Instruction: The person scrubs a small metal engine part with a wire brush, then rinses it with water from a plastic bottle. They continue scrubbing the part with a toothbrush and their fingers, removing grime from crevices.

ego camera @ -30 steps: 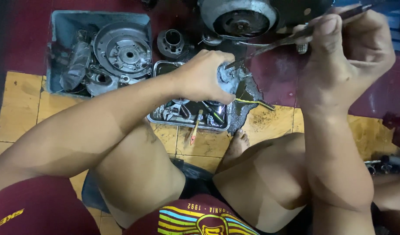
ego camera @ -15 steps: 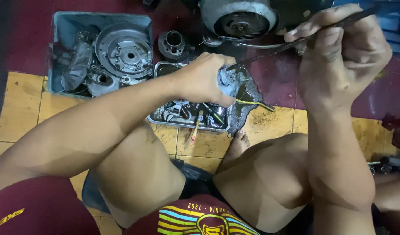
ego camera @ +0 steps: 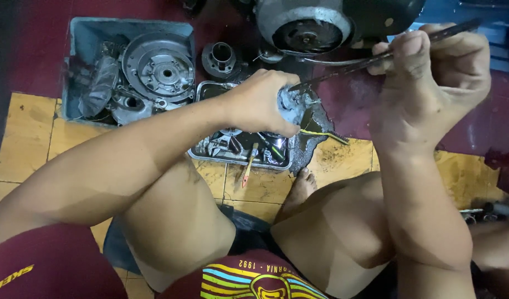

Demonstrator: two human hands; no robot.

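Observation:
My left hand [ego camera: 260, 102] grips a small grimy metal engine part [ego camera: 292, 105] above a shallow metal tray [ego camera: 235, 158]. My right hand [ego camera: 431, 83] is closed around a long dark thin tool [ego camera: 354, 65], held like a pen. The tool slants down to the left and its tip touches the top of the part. Most of the part is hidden under my left fingers. My bare knees and one foot [ego camera: 301, 185] fill the lower half of the view.
A grey plastic bin [ego camera: 77, 33] at upper left holds a round metal plate [ego camera: 159, 67] and other greasy parts. A small cylinder [ego camera: 220, 57] stands beside it. A large round engine housing [ego camera: 304, 25] sits at top centre. A small brush [ego camera: 247, 165] leans over the tray's front edge.
My right hand has dropped slightly and shifted left with the tool. The tool tip stays on the part. My left hand has barely moved.

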